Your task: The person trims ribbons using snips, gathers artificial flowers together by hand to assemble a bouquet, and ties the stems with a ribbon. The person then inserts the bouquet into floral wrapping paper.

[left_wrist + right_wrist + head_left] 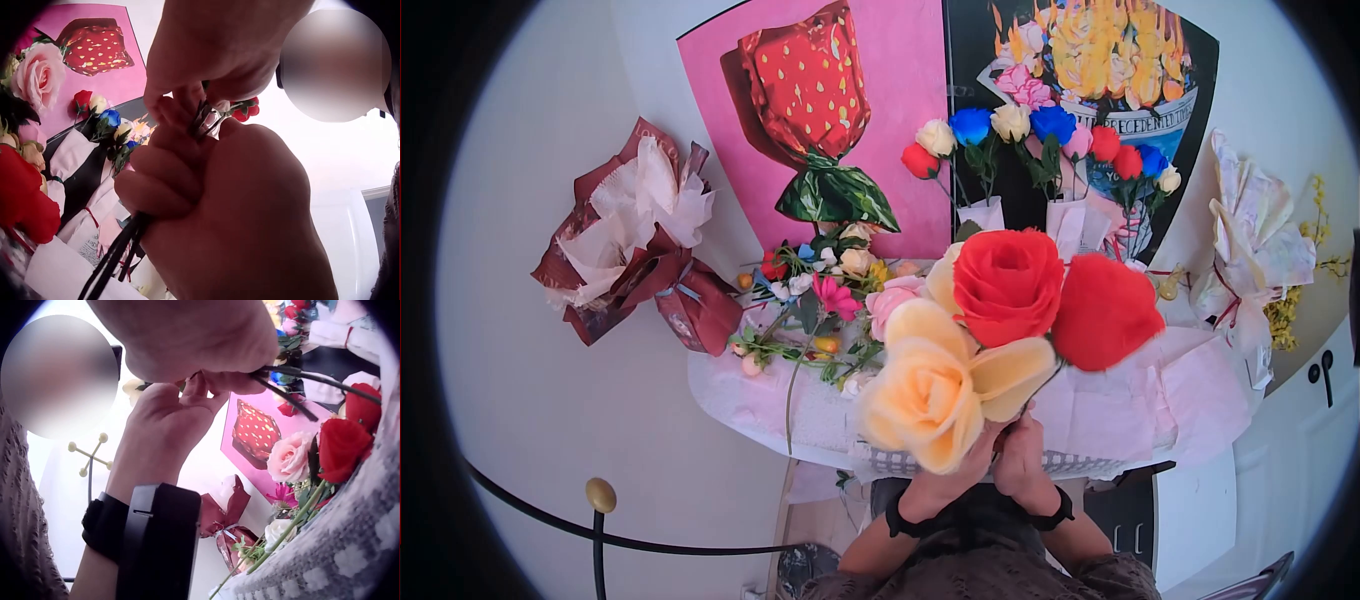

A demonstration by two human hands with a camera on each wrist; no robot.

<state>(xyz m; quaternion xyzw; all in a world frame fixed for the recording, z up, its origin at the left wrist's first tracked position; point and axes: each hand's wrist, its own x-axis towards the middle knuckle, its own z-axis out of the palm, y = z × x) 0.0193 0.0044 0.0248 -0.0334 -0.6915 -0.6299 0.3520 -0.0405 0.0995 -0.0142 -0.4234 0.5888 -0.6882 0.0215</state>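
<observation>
In the head view, a bunch of large artificial roses rises in front of my body: a red rose [1010,285], a second red rose [1105,312] and a peach rose [925,385]. My left hand [960,475] grips the bunch beneath the blooms, beside my right hand [1022,460]. The left wrist view shows the left hand [231,181] curled round dark stems [115,253], which stick out below its little finger. The right hand [212,44] pinches the stems just above it. In the right wrist view, stems [290,400] run out by the right hand [194,337].
The table [740,400] carries a heap of loose artificial flowers [835,290] on the left and pink wrapping paper [1170,395] on the right. Small wrapped roses [1055,125] stand behind. A maroon wrapped bouquet [640,235] is at left, a pale one [1250,240] at right.
</observation>
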